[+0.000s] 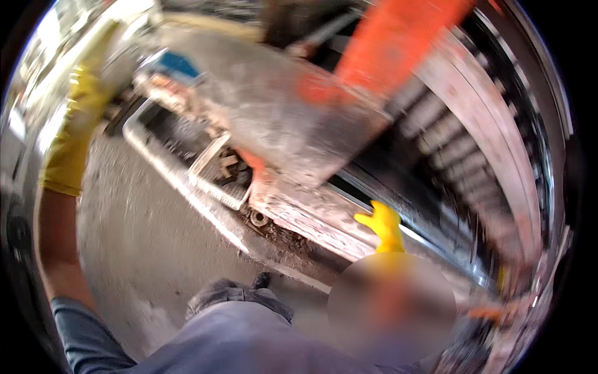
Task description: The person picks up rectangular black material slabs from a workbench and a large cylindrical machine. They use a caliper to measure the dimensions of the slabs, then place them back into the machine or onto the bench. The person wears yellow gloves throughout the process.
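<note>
The person is standing over a heavy, grimy machine, and the blur across the whole view suggests the head is moving quickly. The left hand (84, 93), in a yellow rubber glove, is reaching high up toward the upper end of a worn grey metal plate (280, 118) that slants across the middle of the picture; the glove is smeared by motion, so I cannot tell whether its fingers are closed on anything or only near the plate's edge. The right hand (384, 225), also in a yellow glove, is lower down with its fingers spread open, holding nothing, hovering just beside the lower edge of the machine's pale steel frame (299, 218).

The risks, as I judge them, are coming from the machine itself. The open right hand is sitting close under the plate's lower lip — if that plate is loose or dropping, fingers could be pinched between it and the frame. An orange metal beam (392, 43) is crossing overhead, and a row of dark rollers (448, 143) is running along the right side; a glove cuff could be catching there if anything is turning. Loose bits of scrap and a small ring (258, 218) are lying beside the frame on the concrete floor (143, 237), near the person's shoe (261, 280) — a slip while stretched this far could be throwing weight onto the plate.
</note>
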### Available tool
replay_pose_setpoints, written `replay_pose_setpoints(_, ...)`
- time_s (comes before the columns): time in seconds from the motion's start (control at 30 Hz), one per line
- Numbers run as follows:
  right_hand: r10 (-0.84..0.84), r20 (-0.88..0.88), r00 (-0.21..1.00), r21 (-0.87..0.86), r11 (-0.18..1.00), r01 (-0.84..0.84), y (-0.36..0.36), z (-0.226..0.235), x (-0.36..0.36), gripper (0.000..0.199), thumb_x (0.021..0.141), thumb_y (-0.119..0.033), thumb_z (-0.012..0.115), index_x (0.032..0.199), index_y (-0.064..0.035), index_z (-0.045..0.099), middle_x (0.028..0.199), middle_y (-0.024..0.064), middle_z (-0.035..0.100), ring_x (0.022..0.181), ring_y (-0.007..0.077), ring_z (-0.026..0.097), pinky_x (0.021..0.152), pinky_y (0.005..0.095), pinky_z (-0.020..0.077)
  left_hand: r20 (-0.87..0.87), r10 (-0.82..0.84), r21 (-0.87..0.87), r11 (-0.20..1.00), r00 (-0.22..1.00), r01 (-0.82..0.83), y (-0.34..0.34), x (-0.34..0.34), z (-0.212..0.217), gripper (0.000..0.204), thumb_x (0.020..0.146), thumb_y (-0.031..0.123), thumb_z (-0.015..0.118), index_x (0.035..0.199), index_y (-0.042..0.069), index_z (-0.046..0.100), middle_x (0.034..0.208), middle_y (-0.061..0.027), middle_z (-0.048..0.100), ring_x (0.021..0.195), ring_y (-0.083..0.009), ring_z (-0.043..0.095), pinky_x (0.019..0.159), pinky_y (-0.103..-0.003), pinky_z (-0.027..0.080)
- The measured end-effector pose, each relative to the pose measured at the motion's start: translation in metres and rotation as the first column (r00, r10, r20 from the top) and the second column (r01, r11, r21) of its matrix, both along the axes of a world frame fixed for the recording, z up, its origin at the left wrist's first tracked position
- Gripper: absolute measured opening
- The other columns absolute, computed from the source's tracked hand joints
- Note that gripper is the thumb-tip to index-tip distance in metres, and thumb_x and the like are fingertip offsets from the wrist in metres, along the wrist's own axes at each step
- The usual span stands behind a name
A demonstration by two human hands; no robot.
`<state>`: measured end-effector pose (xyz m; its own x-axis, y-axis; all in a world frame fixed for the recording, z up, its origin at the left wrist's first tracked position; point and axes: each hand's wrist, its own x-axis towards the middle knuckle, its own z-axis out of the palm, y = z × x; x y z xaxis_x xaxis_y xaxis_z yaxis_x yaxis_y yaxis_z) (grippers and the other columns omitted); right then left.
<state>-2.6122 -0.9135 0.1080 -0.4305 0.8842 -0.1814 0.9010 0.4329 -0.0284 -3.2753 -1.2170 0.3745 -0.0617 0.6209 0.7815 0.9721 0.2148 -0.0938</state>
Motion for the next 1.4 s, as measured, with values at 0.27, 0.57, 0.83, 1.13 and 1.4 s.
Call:
replay_pose_setpoints(0.27,0.063,-0.143,0.988,0.182,0.983,-0.036,-0.009,-0.012,-0.027,0.084,0.066,-0.043,0.094,0.134,0.0001,0.066,0.121,0.0232,0.074,0.118,0.0428,0.067,0.107,0.0492,0.0488,0.595,0.78,-0.747,0.447,-0.196,-0.492,-0.426,0.144,-0.544,0.069,0.094,0.042,0.074,0.145,0.0,0.057,0.142,-0.0217,0.064,0.14,-0.038,0.053,0.12,-0.048,0.04)
replay_pose_setpoints(0.57,-0.43,-0.12,0.895,0.239,0.862,0.447,-0.159,-0.158,-0.049,0.085,0.088,-0.037,0.082,0.152,0.0061,0.047,0.157,0.0276,0.049,0.148,0.0418,0.043,0.125,0.0443,0.0331,-0.054,0.936,-0.61,0.246,-0.349,0.753,-0.598,0.444,-0.486,0.062,0.092,0.047,0.071,0.133,0.001,0.068,0.139,-0.0221,0.067,0.138,-0.0385,0.057,0.114,-0.049,0.046)
replay_pose_setpoints(0.83,-0.089,-0.123,0.988,-0.657,0.754,-0.013,-0.323,-0.102,-0.298,0.071,0.091,-0.032,0.08,0.151,-0.0052,0.054,0.148,0.0245,0.059,0.135,0.0376,0.058,0.114,0.0427,0.0443,0.644,0.543,-0.737,0.628,-0.538,-0.249,-0.552,0.064,-0.619,0.038,0.094,0.031,0.072,0.113,-0.003,0.072,0.095,-0.0118,0.071,0.082,-0.0229,0.066,0.074,-0.043,0.055)
replay_pose_setpoints(1.13,-0.258,-0.371,0.892,-0.472,0.88,0.058,-0.346,-0.116,-0.174,0.063,0.095,-0.037,0.075,0.148,-0.0082,0.058,0.149,0.0213,0.059,0.14,0.038,0.052,0.118,0.045,0.04,0.911,0.411,-0.406,0.877,-0.037,-0.258,-0.359,-0.32,-0.591,0.059,0.104,0.035,0.067,0.149,0.0,0.053,0.148,-0.0196,0.058,0.136,-0.0309,0.055,0.114,-0.04,0.044)
replay_pose_setpoints(1.4,-0.664,-0.212,0.717,-0.625,0.656,0.423,-0.5,-0.205,0.091,0.068,0.095,-0.043,0.073,0.145,0.0015,0.06,0.146,0.0234,0.061,0.141,0.035,0.055,0.116,0.0426,0.0433,0.609,-0.099,0.367,0.915,-0.787,0.169,-0.11,0.057,-0.606,0.06,0.106,0.043,0.059,0.154,0.008,0.049,0.156,-0.0166,0.051,0.139,-0.0368,0.053,0.121,-0.052,0.039)
